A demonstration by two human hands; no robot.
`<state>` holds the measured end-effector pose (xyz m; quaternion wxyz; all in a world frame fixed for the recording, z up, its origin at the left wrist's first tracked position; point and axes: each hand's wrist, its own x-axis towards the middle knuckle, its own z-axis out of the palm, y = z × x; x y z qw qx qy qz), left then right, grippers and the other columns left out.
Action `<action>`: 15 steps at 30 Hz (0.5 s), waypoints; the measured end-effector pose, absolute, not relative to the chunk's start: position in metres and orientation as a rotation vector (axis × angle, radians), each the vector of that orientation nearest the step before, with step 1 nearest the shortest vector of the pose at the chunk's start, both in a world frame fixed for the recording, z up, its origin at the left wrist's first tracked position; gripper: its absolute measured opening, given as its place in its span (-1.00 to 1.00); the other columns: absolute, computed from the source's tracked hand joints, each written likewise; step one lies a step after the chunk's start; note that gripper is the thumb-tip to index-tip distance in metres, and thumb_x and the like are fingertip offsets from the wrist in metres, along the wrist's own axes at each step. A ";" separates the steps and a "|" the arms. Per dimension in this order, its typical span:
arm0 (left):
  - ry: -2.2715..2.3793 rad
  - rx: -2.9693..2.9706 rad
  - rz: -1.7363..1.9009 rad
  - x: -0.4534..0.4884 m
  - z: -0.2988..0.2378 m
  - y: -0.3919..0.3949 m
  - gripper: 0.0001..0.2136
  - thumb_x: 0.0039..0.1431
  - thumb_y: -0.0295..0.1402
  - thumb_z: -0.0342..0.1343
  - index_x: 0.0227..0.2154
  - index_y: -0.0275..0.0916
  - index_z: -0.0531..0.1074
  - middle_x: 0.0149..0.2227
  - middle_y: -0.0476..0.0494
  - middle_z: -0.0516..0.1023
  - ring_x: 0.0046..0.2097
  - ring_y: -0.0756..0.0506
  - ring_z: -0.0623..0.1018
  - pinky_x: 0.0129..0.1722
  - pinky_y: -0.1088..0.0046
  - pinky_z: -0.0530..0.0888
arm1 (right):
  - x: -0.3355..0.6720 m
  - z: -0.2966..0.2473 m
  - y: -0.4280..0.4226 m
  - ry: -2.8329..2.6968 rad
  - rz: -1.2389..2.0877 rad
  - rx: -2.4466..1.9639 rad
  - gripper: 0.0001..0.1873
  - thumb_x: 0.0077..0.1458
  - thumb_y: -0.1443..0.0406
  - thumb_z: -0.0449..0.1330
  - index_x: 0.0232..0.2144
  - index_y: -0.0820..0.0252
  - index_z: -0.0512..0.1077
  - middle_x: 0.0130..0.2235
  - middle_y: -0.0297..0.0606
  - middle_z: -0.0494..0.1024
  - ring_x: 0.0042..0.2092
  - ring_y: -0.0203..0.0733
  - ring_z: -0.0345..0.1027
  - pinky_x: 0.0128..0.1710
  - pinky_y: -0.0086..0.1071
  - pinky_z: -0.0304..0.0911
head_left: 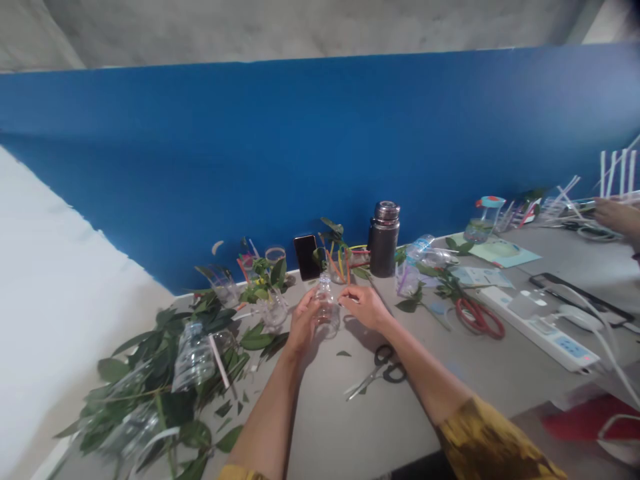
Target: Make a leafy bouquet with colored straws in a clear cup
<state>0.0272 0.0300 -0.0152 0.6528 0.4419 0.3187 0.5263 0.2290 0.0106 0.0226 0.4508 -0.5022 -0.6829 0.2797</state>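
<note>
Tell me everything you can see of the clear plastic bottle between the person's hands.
The clear plastic bottle stands roughly upright, neck up, above the grey table. It looks empty and unlabelled, with thin, see-through walls. Whether it has a cap, or its base rests on the table, is hard to tell. The left hand wraps its left side, and the right hand reaches its right side with the fingertips.

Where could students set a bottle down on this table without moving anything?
Bare tabletop lies between the left forearm and the scissors, and between the right forearm and the power strip. It is crowded at the far left under the leaves, and behind the bottle held in both hands.
</note>
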 end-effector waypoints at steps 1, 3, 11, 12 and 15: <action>0.728 1.017 1.198 0.028 -0.016 0.030 -0.41 0.08 -0.05 0.44 0.14 -0.12 0.51 0.07 -0.25 0.61 -0.10 -0.14 0.65 -0.20 0.38 0.54 | 0.228 0.024 0.010 -1.682 0.700 -1.229 -0.76 0.12 0.16 0.18 -0.43 0.14 0.57 -0.38 -0.30 0.62 -0.30 -0.17 0.42 -0.27 -0.37 0.23; 0.740 1.030 1.210 0.029 -0.017 0.029 -0.41 0.07 -0.05 0.45 0.14 -0.11 0.51 0.07 -0.25 0.61 -0.08 -0.15 0.64 -0.20 0.39 0.53 | 0.228 0.027 0.008 -1.660 0.742 -1.197 -0.76 0.12 0.16 0.19 -0.44 0.15 0.55 -0.43 -0.32 0.58 -0.35 -0.20 0.39 -0.32 -0.39 0.21; 0.716 1.041 1.190 0.031 -0.020 0.028 -0.42 0.12 -0.04 0.42 0.15 -0.15 0.51 -0.06 -0.24 0.66 -0.10 -0.16 0.64 -0.23 0.42 0.52 | 0.230 0.030 0.005 -1.616 0.871 -1.221 -0.75 0.13 0.14 0.20 -0.42 0.16 0.57 -0.53 -0.39 0.48 -0.48 -0.26 0.30 -0.41 -0.40 0.19; 0.712 1.042 1.188 0.031 -0.021 0.028 -0.42 0.13 -0.04 0.41 0.16 -0.16 0.50 -0.06 -0.25 0.66 -0.10 -0.16 0.65 -0.24 0.42 0.52 | 0.230 0.029 0.006 -1.621 0.849 -1.239 -0.76 0.13 0.15 0.20 -0.43 0.16 0.57 -0.51 -0.38 0.50 -0.46 -0.25 0.32 -0.39 -0.40 0.20; 0.715 1.035 1.193 0.032 -0.024 0.028 -0.42 0.12 -0.04 0.42 0.16 -0.17 0.50 0.00 -0.28 0.64 -0.11 -0.16 0.65 -0.26 0.43 0.52 | 0.230 0.024 0.009 -1.643 0.768 -1.290 -0.75 0.14 0.17 0.19 -0.44 0.16 0.58 -0.45 -0.32 0.58 -0.36 -0.19 0.40 -0.33 -0.39 0.23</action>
